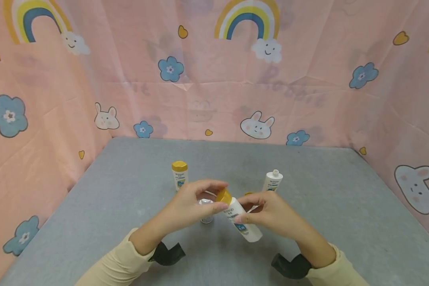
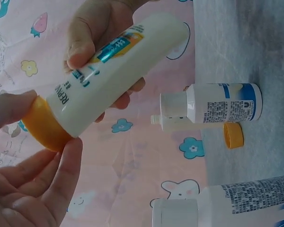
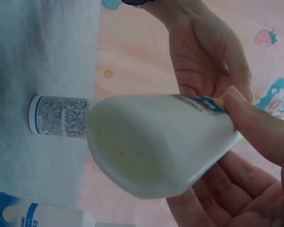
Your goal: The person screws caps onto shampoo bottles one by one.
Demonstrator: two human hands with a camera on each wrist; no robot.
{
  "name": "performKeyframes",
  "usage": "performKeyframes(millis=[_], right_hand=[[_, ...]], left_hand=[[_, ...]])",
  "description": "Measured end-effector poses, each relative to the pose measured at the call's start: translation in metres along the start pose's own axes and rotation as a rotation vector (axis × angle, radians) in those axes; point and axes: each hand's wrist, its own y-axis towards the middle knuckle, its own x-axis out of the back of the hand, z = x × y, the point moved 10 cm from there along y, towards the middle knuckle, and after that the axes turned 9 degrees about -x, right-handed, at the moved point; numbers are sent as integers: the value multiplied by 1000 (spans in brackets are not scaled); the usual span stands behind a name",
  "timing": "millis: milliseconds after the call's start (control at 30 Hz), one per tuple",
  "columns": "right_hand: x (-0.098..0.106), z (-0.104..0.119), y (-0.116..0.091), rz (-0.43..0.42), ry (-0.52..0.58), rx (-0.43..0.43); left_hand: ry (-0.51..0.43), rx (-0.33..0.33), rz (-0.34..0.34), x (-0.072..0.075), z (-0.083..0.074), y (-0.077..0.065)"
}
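Observation:
A white bottle (image 1: 244, 224) with a blue-and-yellow label is held tilted above the table, its yellow cap (image 1: 223, 196) pointing up and to the left. My left hand (image 1: 196, 202) pinches that cap between thumb and fingers. Around the bottle's body my right hand (image 1: 271, 210) grips, thumb on the label side. In the left wrist view the cap (image 2: 46, 124) sits over the bottle's top end, and the neck is hidden. The right wrist view shows the bottle's base (image 3: 128, 151) toward the camera.
At the back left stands a yellow-capped bottle (image 1: 180, 174). An uncapped bottle (image 1: 273, 180) stands at the back right, with a loose yellow cap (image 2: 233, 135) near it. Another bottle with a pale cap (image 1: 206, 210) is partly behind my left hand. Patterned pink cloth (image 1: 200, 95) encloses the grey table (image 1: 93, 222).

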Motion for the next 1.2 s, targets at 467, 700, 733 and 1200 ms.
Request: performKeyframes(millis=[467, 700, 733, 1200], right_hand=[[-1, 3, -1, -16, 4, 14], [-1, 2, 0, -3, -13, 26], [-1, 3, 0, -4, -11, 22], [-2, 2, 0, -6, 5, -16]], left_hand=[[20, 2, -28, 2, 0, 0], [30, -14, 3, 1, -2, 0], [37, -11, 4, 1, -1, 1], [53, -30, 8, 0, -2, 2]])
